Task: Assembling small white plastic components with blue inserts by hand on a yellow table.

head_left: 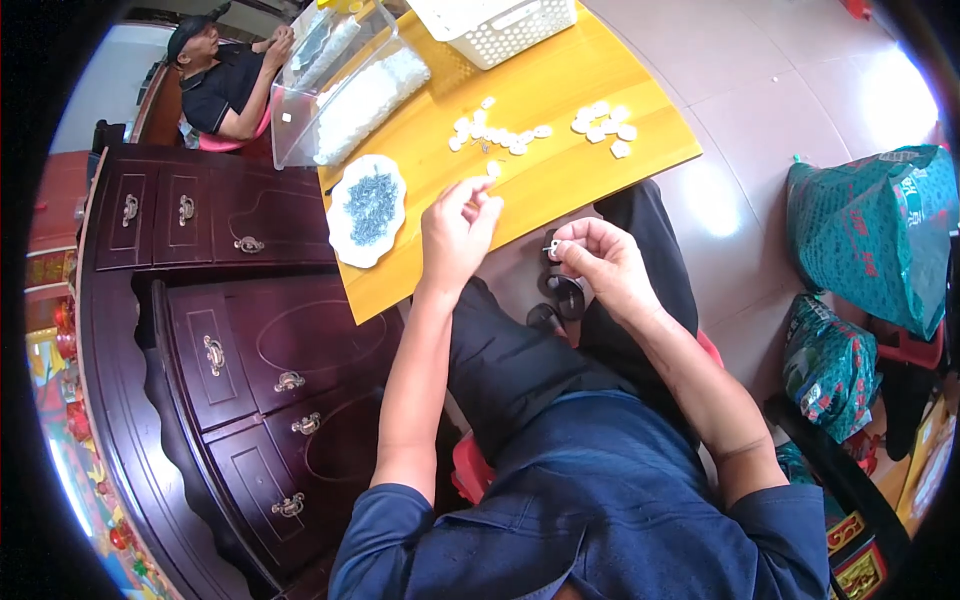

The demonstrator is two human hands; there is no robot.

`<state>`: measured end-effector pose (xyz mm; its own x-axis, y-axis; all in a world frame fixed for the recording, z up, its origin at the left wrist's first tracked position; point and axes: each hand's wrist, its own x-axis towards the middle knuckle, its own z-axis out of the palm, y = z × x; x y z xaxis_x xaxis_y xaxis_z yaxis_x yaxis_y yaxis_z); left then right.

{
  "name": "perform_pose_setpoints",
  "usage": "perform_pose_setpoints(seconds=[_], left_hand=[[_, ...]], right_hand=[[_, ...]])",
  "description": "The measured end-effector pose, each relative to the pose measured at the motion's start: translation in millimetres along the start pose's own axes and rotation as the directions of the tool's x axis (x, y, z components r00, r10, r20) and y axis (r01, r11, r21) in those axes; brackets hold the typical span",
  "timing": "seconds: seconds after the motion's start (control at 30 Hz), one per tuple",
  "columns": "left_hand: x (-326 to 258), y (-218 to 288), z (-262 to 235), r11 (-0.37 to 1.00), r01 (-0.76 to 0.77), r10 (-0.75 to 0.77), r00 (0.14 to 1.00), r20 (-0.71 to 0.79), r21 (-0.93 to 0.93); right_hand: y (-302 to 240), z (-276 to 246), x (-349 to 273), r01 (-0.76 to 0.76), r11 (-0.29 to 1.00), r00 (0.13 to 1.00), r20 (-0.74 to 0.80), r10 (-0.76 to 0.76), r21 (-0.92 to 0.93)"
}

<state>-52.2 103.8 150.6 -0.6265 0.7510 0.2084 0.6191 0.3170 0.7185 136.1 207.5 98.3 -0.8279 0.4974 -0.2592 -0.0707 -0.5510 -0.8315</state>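
Between thumb and fingertips, my right hand [605,265] pinches a small white piece with a thin metal pin [552,249], held over my lap just off the table edge. My left hand [460,225] hovers at the near edge of the table, its fingers curled toward the thumb; whether something tiny is between them is hidden. Just past those fingers lies a single white piece [493,170]. Farther back is a loose cluster of white pieces [518,148], with another group [597,127] to its right. A scalloped white dish [340,215] full of small dark metal bits sits left of my left hand.
On the yellow table [640,85] stand a clear bin [300,120] of white pieces and a white perforated basket [520,35]. Dark wooden drawers [230,330] rise at left. Green bags [865,235] rest on the right. Another person [225,85] sits far left.
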Motion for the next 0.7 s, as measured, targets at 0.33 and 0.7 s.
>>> perform_pose_setpoints(seconds=[0.33,0.7], left_hand=[[35,-32,22,0.947,-0.124,0.154,0.985,-0.079,0.296],[20,-35,20,0.974,-0.109,0.132,0.985,-0.107,0.197]], right_hand=[[-6,2,0,-0.045,0.991,0.999,0.017,0.043,0.129],[-6,2,-1,-0.068,0.985,0.997,0.042,0.062,0.159]])
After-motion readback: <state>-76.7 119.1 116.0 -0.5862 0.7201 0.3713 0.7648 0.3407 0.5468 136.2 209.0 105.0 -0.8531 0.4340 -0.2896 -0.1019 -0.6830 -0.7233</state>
